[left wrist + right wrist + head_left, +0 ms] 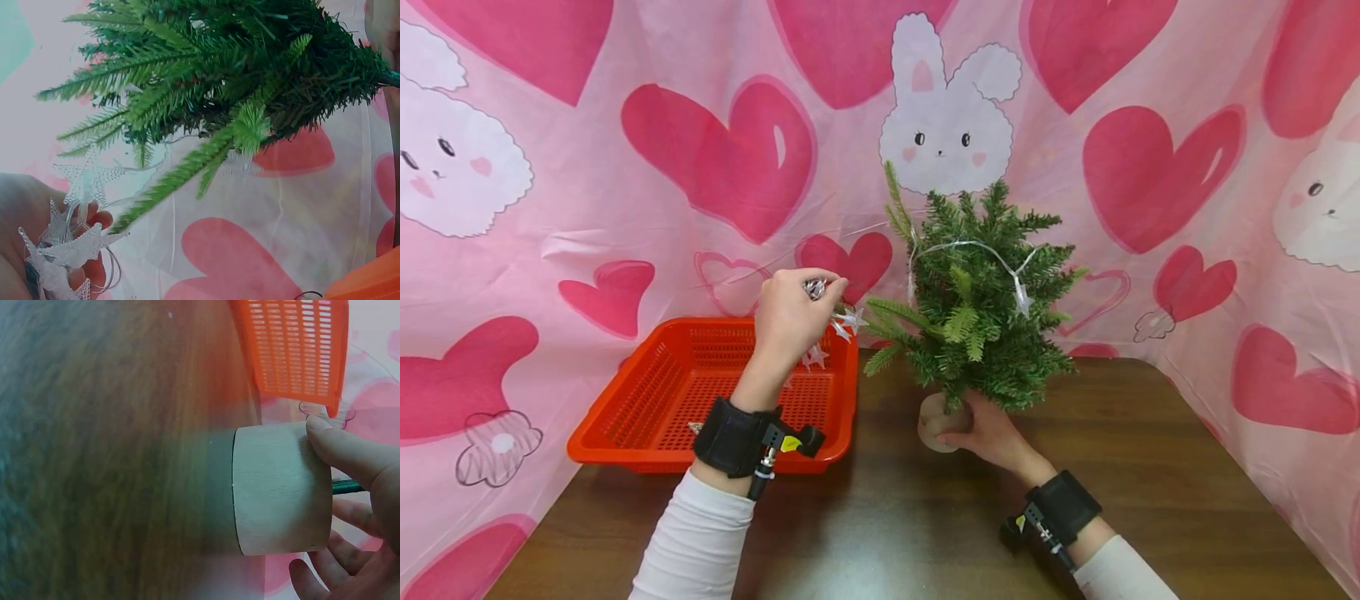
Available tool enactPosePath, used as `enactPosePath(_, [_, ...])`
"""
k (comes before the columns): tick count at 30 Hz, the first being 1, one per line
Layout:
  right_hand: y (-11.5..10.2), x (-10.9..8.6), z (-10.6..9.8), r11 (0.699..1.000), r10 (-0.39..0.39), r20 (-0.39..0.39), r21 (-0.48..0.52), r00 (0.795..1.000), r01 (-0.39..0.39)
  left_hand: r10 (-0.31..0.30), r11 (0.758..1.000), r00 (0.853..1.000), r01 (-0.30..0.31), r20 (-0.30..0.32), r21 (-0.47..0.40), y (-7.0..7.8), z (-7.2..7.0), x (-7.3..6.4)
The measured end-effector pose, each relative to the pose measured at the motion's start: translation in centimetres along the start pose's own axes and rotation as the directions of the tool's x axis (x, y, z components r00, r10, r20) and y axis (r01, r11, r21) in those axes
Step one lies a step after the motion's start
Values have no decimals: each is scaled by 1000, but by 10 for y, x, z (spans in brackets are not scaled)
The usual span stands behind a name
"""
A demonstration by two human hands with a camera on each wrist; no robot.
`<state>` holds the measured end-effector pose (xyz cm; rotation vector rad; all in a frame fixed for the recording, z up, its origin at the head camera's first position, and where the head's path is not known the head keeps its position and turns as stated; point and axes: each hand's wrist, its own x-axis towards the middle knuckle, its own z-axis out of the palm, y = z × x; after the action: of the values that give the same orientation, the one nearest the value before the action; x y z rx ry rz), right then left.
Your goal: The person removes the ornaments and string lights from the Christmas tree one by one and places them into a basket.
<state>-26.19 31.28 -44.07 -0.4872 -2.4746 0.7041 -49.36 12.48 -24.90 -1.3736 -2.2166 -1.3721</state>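
Note:
A small artificial Christmas tree [1000,333] with a pale round base [931,423] is right of centre in the head view. My right hand [992,435] grips that base, thumb on the near side; the right wrist view shows the thumb at the rim of the base [281,487] and the fingers around its other side. Up beside the tree's left branches, my left hand [793,312] holds a bunch of clear star string lights [69,250]. Some of its stars [842,327] dangle below the fingers. The wire crosses the upper branches, where one star [1022,300] hangs at the front right.
An orange-red plastic basket [625,454] stands on the left of the brown wooden table [880,533], beneath my left forearm. A small pale item [696,427] lies inside it. Behind the table hangs a pink cloth [842,179] with hearts and rabbits.

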Motion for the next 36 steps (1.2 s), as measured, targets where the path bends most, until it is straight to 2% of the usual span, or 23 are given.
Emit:
enactPosePath(4, [0,0,-2,1000,10,11,-14,1000,-10,-44,999,999,44,-13,-1,-4,-1,1])
enactPosePath(11, [-1,-1,-6,999,10,28,45,1000,-11,-60,998,998,59,-27,-38,-8,-4,5])
enactPosePath(15, [-1,-2,-8,997,5,42,77,999,-9,-81,993,997,79,-21,-84,-10,-6,6])
enactPosePath(18, [0,-2,-9,996,-10,57,88,998,5,-90,980,996,88,-3,-180,-11,-8,5])
enactPosePath(20, [0,-2,-9,997,-23,63,73,998,18,-106,950,994,109,27,-293,-12,-10,5])
enactPosePath(22, [-1,-1,-10,998,-35,71,52,997,31,-137,894,988,155,73,-421,-14,-12,5])
enactPosePath(24, [-1,-2,-11,998,-40,79,51,996,36,-186,825,974,226,129,-517,-16,-15,5])
enactPosePath(26, [-2,-2,-12,998,-43,88,52,995,39,-236,762,955,295,178,-577,-17,-18,6])
enactPosePath(28, [-3,-3,-14,999,-31,103,46,994,26,-268,729,941,337,205,-596,-19,-20,6])
enactPosePath(30, [-3,-4,-16,999,1,127,35,992,-5,-284,725,936,350,206,-593,-19,-22,6])
enactPosePath(33, [-4,-7,-19,995,102,192,3,976,-105,-271,766,945,326,181,-554,-21,-23,6])
enactPosePath(36, [-6,-10,-23,974,223,264,-29,938,-223,-218,798,964,265,150,-542,-22,-21,4])
